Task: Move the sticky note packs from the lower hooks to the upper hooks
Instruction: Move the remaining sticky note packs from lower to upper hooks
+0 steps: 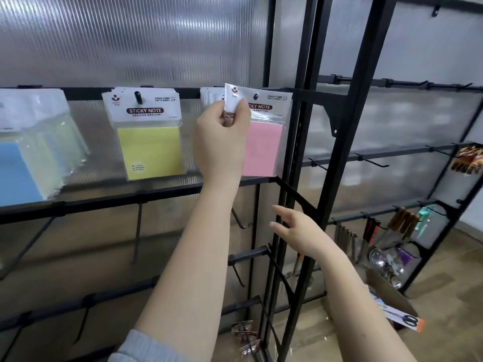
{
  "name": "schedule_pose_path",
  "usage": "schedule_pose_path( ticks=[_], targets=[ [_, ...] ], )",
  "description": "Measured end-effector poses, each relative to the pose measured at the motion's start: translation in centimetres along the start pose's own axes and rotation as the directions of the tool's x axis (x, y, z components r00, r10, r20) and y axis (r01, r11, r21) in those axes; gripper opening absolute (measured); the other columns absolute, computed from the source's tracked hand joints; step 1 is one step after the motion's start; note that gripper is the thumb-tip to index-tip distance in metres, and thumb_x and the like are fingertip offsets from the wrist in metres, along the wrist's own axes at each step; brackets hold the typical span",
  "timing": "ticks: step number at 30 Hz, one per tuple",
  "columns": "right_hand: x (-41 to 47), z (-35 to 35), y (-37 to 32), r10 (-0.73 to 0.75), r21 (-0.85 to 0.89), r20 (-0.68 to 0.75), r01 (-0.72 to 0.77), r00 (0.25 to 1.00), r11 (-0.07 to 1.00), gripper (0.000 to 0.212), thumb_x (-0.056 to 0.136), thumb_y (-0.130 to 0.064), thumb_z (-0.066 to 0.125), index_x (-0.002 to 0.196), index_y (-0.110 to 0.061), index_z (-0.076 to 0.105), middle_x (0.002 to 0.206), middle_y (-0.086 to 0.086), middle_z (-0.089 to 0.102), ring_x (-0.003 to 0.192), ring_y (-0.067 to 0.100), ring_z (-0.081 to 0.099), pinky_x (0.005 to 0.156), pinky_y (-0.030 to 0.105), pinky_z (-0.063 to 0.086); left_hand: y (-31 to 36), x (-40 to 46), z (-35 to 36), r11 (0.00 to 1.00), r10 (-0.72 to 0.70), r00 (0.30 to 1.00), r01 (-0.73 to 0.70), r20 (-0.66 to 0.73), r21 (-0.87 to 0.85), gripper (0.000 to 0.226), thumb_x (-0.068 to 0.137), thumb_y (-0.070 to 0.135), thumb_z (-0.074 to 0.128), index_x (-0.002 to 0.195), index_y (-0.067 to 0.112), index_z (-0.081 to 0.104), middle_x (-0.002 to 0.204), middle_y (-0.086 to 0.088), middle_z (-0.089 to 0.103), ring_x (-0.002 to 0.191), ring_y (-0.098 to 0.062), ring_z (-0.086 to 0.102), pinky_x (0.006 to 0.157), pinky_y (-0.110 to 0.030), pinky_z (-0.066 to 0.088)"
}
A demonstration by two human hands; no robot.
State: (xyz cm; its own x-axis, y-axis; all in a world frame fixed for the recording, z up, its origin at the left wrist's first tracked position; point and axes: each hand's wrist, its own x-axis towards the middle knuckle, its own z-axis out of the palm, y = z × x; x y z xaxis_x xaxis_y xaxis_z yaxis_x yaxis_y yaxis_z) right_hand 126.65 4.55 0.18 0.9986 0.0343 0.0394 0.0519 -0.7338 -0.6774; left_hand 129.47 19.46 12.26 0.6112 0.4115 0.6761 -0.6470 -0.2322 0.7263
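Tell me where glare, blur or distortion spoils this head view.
Head view: glare streaks the ribbed wall panel; the blue packs at the left edge are smeared; rack posts lean from wide-angle distortion; the yellow pack and left hand stay sharp.

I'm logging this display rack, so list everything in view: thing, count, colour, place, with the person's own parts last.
pink sticky note pack: one in front, more behind it, count unclear; pink; upper rail, right hook
yellow sticky note pack: a stack, count unclear; yellow; upper rail, middle hook
blue sticky note packs: a stack, count unclear; blue and pale green; upper rail, far left
empty hooks: several; black; lower rails
rack frame: one; black; centre
kitchen tools: several; metal, brown, teal; right rack, low
scissors card: one; orange-edged; floor, right
left hand: one; pinches the top of the pink pack at its hook
right hand: one; open, holds nothing, beside the frame
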Motion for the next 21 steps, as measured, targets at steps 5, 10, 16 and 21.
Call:
schedule_pose_path(
  ticks=[5, 10, 16, 21],
  targets=[
    [0.7, -0.1, 0.1, -0.052, 0.008, 0.054, 0.052, 0.997, 0.999, 0.055, 0.097, -0.030, 0.050, 0.148, -0.025, 0.029, 0.151, -0.004, 0.036, 0.138, 0.013, 0.034, 0.107, 0.026, 0.030, 0.4, -0.6, 0.0, 0.987, -0.040, 0.998, 0.048, -0.055, 0.151, 0.053, 0.087, 0.035, 0.062, 0.054, 0.019, 0.023, 0.049, 0.003, 0.030, 0.048, -0.012, 0.020, 0.046, -0.026, 0.015],
    [0.8, -0.4, 0.2, -0.084, 0.000, 0.098, 0.085, 0.992, 0.996, 0.056, 0.097, -0.030, 0.050, 0.148, -0.026, 0.029, 0.151, -0.004, 0.036, 0.138, 0.014, 0.034, 0.109, 0.030, 0.031, 0.8, -0.6, 0.8, 0.972, -0.025, 0.996, 0.043, -0.082, 0.233, 0.054, 0.089, 0.030, 0.062, 0.057, 0.019, 0.020, 0.049, 0.004, 0.021, 0.044, -0.009, 0.028, 0.040, -0.021, 0.021],
    [0.3, -1.2, 0.4, -0.128, -0.023, 0.134, 0.133, 0.983, 0.991, 0.056, 0.097, -0.028, 0.051, 0.148, -0.024, 0.029, 0.150, -0.004, 0.036, 0.138, 0.013, 0.034, 0.109, 0.028, 0.030, 0.2, -0.9, 1.1, 0.922, 0.065, 0.985, 0.001, -0.157, 0.388, 0.032, 0.085, 0.038, 0.066, 0.078, 0.014, 0.046, 0.076, 0.003, 0.046, 0.062, 0.002, 0.040, 0.055, -0.007, 0.031],
    [-0.8, -1.7, 0.5, -0.165, -0.053, 0.143, 0.174, 0.976, 0.983, 0.055, 0.098, -0.027, 0.049, 0.149, -0.024, 0.028, 0.150, -0.001, 0.037, 0.128, 0.014, 0.047, 0.090, 0.016, 0.038, 0.3, -1.5, 0.4, 0.932, 0.025, 0.985, 0.039, -0.172, 0.361, 0.032, 0.082, 0.031, 0.071, 0.101, 0.010, 0.056, 0.085, 0.006, 0.049, 0.075, -0.004, 0.045, 0.064, -0.011, 0.034]
  ],
)
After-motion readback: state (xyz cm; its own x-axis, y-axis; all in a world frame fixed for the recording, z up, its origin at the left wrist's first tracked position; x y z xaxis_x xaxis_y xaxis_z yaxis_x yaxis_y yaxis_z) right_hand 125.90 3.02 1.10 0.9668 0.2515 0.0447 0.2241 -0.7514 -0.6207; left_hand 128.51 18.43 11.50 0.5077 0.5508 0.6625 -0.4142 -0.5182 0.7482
